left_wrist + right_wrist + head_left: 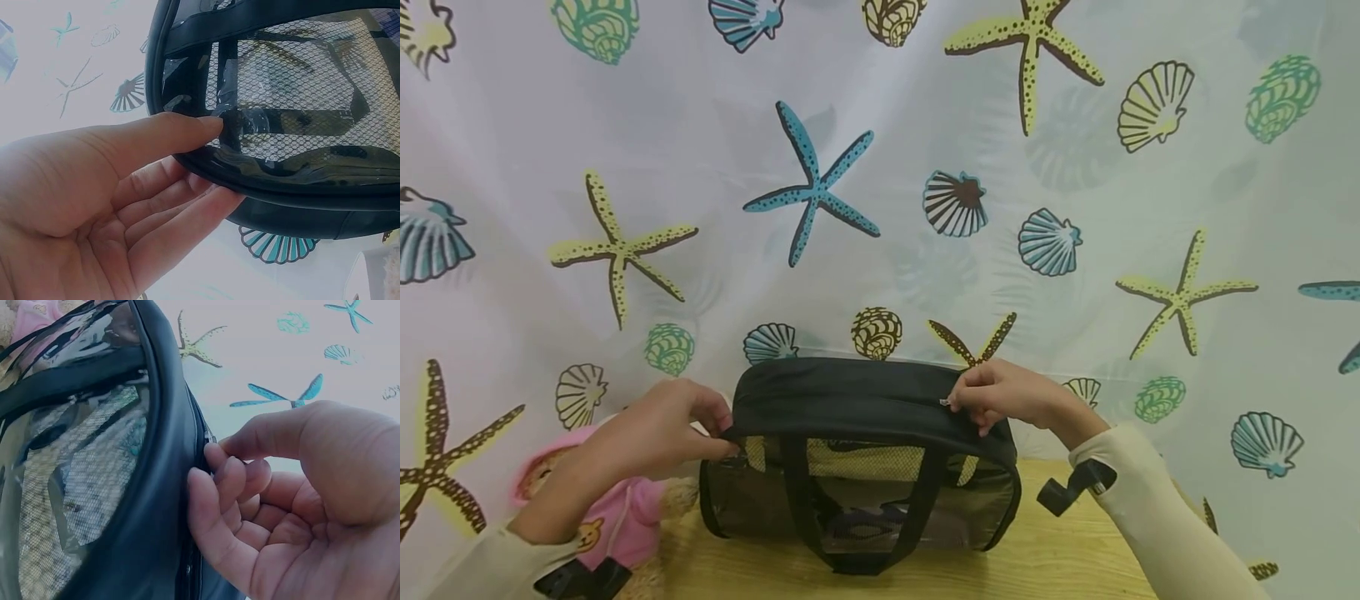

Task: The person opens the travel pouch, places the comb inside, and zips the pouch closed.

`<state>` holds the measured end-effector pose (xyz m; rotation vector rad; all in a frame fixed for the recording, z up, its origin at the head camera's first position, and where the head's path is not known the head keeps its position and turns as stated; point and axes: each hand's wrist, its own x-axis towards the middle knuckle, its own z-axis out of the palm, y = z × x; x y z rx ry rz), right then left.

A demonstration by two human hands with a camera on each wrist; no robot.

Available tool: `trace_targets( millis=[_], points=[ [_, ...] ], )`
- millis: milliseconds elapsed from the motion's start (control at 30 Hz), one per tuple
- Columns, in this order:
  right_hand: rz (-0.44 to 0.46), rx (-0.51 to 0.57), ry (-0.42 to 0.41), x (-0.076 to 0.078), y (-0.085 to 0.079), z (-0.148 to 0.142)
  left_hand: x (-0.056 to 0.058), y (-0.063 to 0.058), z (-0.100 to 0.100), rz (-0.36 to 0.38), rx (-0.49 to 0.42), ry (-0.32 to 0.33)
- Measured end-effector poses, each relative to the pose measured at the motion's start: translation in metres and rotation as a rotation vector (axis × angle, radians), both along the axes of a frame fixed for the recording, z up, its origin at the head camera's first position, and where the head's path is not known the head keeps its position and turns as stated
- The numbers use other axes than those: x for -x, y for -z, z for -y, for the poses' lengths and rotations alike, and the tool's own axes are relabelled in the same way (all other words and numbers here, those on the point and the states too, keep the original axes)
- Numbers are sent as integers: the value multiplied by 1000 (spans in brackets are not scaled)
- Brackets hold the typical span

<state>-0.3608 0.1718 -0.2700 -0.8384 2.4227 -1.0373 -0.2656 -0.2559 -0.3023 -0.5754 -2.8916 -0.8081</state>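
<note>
A black bag (850, 396) with clear plastic sides and mesh panels stands on the wooden table. At its top left corner my left hand (666, 429) pinches the edge; in the left wrist view the thumb of my left hand (125, 187) presses the clear side while the fingers lie beneath the black rim. My right hand (1000, 396) pinches a small metal zipper pull (945, 402) toward the right end of the top. Close up, thumb and index finger of my right hand (275, 494) meet on the pull. Something inside the bag is seen only dimly through the plastic.
A teddy bear in a pink hoodie (636, 517) sits left of the bag, partly behind my left forearm. The bag's black handle (917, 508) hangs down in front. Behind everything hangs a white curtain (880, 275) printed with starfish and shells. The wooden table (1052, 550) extends to the right.
</note>
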Motion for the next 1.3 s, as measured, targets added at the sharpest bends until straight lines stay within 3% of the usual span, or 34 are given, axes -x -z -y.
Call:
trace_targets(
  millis=[300, 733, 1100, 1300],
  points=[
    [60, 75, 29, 2, 12, -27, 7, 5, -1, -4, 0, 22],
    [62, 97, 73, -5, 32, -64, 0, 3, 2, -28, -9, 9],
    [184, 161, 83, -14, 50, -89, 1, 5, 4, -23, -9, 10],
    [256, 213, 48, -18, 65, -100, 0, 6, 9, -14, -12, 15]
  ],
)
